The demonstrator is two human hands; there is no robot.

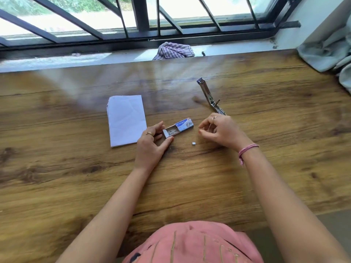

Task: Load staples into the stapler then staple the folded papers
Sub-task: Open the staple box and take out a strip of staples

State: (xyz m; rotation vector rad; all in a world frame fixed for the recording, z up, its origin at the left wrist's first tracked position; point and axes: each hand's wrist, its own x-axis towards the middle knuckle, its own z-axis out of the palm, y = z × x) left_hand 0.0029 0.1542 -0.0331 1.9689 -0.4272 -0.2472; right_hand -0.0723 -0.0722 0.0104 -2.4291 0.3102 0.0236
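The left hand (152,145) grips the open staple box (177,128) at its drawer end. The right hand (220,130) hovers beside it, fingers curled; the opened stapler (209,96) lies just beyond, folded papers (126,120) left of the grip.

Brown wood-grain table (247,177) with darker streaks and knots. White folded papers (126,120). Blue and white sleeve on the staple box (179,127), grey tray inside. Silver metal stapler (209,97). Small grey staple block (193,143) on the wood. Pink thread band (247,149) on the right wrist; red-painted thumbnail on the right hand (218,130). Gold-toned ring on the left hand (152,147). Purple and white checked cloth (173,51) on the pale sill. Black window bars (140,16). Pale grey-green curtain (328,48). Pink garment (193,243) with thin gold stripes.
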